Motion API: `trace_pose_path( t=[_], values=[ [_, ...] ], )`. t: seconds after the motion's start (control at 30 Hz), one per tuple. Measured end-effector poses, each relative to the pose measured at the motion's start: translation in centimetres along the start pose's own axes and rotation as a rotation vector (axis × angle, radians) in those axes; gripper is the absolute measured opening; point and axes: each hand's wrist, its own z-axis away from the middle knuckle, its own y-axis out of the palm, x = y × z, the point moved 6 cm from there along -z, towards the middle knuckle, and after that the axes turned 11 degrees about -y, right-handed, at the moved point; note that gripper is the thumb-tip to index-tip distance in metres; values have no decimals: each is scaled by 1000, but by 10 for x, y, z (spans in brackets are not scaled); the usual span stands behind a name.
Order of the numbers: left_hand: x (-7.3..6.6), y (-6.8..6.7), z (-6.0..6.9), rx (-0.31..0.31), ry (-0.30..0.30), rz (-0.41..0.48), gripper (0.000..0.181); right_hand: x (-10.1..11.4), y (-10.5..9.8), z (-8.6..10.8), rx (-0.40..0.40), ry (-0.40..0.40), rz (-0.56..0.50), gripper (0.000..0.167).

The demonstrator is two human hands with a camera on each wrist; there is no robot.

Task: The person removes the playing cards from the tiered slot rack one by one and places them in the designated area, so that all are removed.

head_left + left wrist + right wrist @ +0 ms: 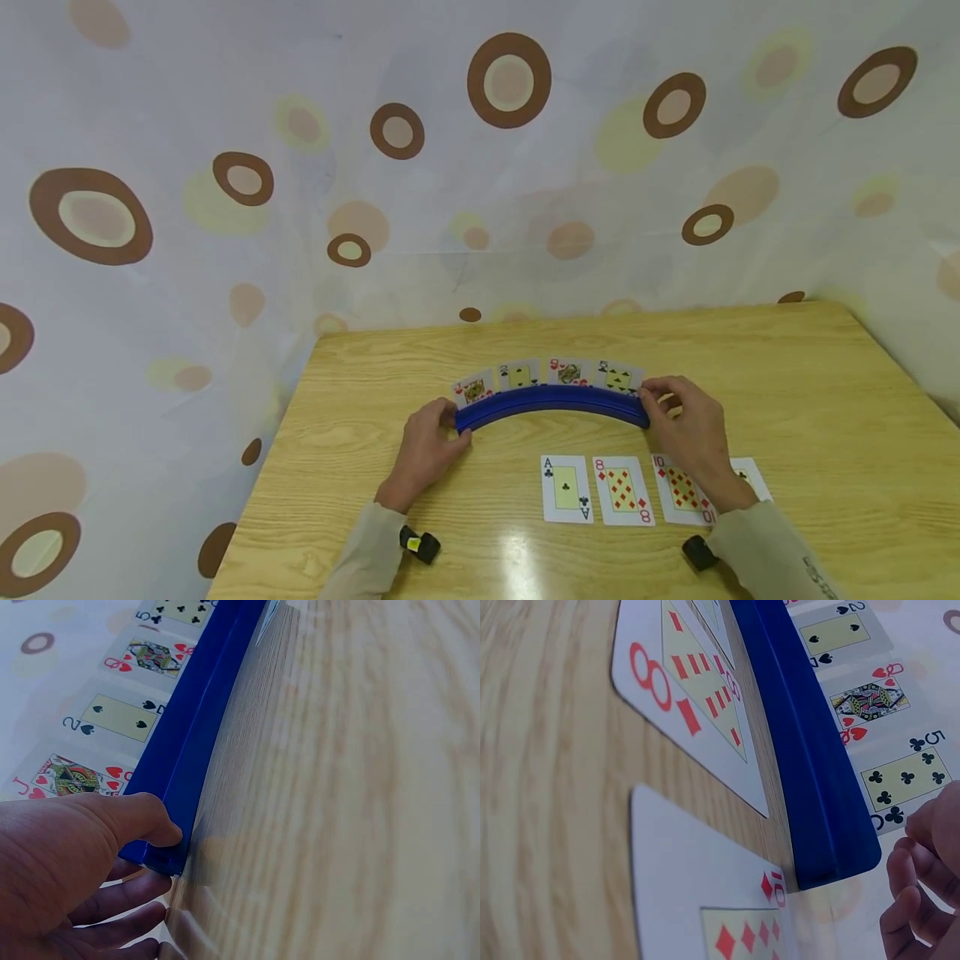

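Observation:
A curved blue card holder [551, 400] holds the jack of hearts [73, 776], two of spades [120, 718], queen of hearts [870, 701] and five of clubs [906, 778] upright. At the holder's left end, my left hand [429, 446] grips it, thumb on the front and fingers behind, as the left wrist view shows. My right hand [693, 429] is at the other end, its thumb and a finger pinching the lower outer corner of the five of clubs; the contact is partly hidden in the right wrist view.
Face up in front of the holder lie the ace of clubs [566, 489], eight of diamonds [624, 491] and ten of diamonds [678, 492]. Another card [752, 477] is partly covered by my right wrist. Patterned cloth [450, 167] stands behind the wooden table [360, 367].

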Motion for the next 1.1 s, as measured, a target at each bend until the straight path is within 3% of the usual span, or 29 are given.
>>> trace_pose_path(
  t=[0.17, 0.47, 0.63, 0.8, 1.1],
  values=[
    [0, 0, 1, 4, 0, -2, 28, 2, -1, 0, -3, 21, 13, 12],
    [0, 1, 2, -1, 14, -10, 27, 15, -11, -2, -92, -56, 3, 10],
    [0, 0, 1, 10, 4, 3, 29, 24, -14, 4, -87, -70, -20, 10],
    [1, 1, 0, 17, -3, 1, 31, 36, -11, 20, -31, -55, -50, 10],
    [1, 0, -5, 24, -3, 7, 32, 57, -3, 48, 134, 90, -111, 5]
  ],
)
